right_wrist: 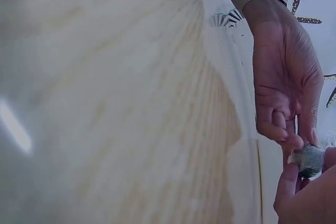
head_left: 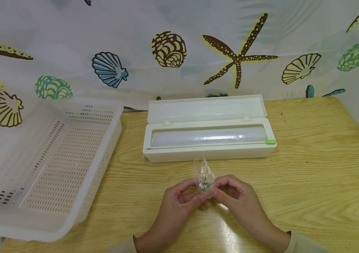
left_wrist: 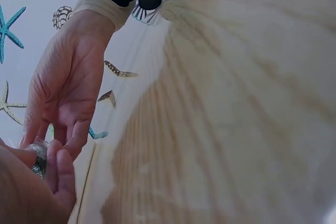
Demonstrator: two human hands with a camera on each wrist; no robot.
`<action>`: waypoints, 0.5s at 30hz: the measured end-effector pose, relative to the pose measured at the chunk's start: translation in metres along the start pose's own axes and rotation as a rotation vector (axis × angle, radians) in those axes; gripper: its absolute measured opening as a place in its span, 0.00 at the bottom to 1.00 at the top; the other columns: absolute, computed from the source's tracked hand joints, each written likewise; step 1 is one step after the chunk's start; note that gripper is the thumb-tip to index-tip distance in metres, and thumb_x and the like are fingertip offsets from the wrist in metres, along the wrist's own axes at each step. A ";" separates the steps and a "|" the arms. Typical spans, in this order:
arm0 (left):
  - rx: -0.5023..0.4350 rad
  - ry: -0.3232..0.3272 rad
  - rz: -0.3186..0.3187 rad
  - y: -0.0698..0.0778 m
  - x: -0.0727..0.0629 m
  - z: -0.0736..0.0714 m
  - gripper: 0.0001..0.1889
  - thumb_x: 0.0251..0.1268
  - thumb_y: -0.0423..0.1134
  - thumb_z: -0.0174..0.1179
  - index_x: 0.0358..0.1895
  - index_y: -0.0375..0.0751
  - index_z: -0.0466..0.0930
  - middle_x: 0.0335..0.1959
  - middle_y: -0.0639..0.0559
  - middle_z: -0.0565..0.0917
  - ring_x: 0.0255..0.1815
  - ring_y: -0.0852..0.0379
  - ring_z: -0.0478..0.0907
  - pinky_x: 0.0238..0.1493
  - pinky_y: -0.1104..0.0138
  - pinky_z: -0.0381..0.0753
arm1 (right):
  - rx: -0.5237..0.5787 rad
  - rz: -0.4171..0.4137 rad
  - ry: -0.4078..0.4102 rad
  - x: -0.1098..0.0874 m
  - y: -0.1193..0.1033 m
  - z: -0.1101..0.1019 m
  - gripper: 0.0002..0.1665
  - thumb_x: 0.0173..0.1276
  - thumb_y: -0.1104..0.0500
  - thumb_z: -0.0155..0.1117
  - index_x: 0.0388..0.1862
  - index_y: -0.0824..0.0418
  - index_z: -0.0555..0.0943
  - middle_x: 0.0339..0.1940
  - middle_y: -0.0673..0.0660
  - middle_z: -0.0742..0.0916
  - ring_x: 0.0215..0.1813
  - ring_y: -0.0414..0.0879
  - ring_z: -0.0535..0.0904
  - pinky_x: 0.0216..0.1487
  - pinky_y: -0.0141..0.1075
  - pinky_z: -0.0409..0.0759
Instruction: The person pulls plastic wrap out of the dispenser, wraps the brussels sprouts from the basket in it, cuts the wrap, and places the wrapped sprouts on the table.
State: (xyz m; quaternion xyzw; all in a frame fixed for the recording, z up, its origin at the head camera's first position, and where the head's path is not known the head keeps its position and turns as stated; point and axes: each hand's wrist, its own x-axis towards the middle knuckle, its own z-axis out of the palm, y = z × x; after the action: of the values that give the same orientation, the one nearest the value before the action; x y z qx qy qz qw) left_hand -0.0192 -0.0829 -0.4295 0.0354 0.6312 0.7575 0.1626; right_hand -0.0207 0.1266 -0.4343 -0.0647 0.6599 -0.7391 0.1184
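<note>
A small dark green item wrapped in clear plastic film is held up between both hands above the table, its loose film end pointing upward. My left hand pinches it from the left with thumb and fingertips. From the right, my right hand pinches the same bundle between thumb and index finger. The right wrist view shows the wrapped item as a rounded greenish lump; what it is cannot be made out. Just beyond the hands lies a white plastic-wrap dispenser box with its lid raised and a film roll inside.
A white perforated plastic basket stands on the left of the wooden table. A green tab sits at the dispenser's right front edge. A cloth printed with shells and starfish hangs behind the table.
</note>
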 end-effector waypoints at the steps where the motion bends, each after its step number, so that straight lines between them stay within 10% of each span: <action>1: -0.021 -0.007 -0.004 0.000 0.000 0.000 0.20 0.75 0.25 0.69 0.66 0.24 0.80 0.54 0.33 0.88 0.48 0.48 0.91 0.57 0.56 0.90 | 0.013 -0.001 -0.002 0.000 0.000 0.000 0.09 0.78 0.67 0.71 0.51 0.71 0.83 0.54 0.66 0.85 0.56 0.54 0.87 0.59 0.44 0.89; 15: -0.027 0.045 0.142 -0.003 0.000 0.007 0.19 0.68 0.24 0.75 0.61 0.31 0.85 0.57 0.36 0.86 0.53 0.47 0.87 0.56 0.62 0.89 | -0.047 -0.048 0.054 0.000 -0.007 0.003 0.05 0.75 0.69 0.74 0.44 0.71 0.85 0.56 0.64 0.83 0.60 0.52 0.84 0.62 0.37 0.86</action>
State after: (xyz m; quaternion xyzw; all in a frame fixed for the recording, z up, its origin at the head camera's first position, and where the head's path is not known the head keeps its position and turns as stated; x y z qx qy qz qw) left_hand -0.0172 -0.0754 -0.4308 0.0607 0.6204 0.7762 0.0948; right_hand -0.0206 0.1241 -0.4270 -0.0635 0.6785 -0.7274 0.0812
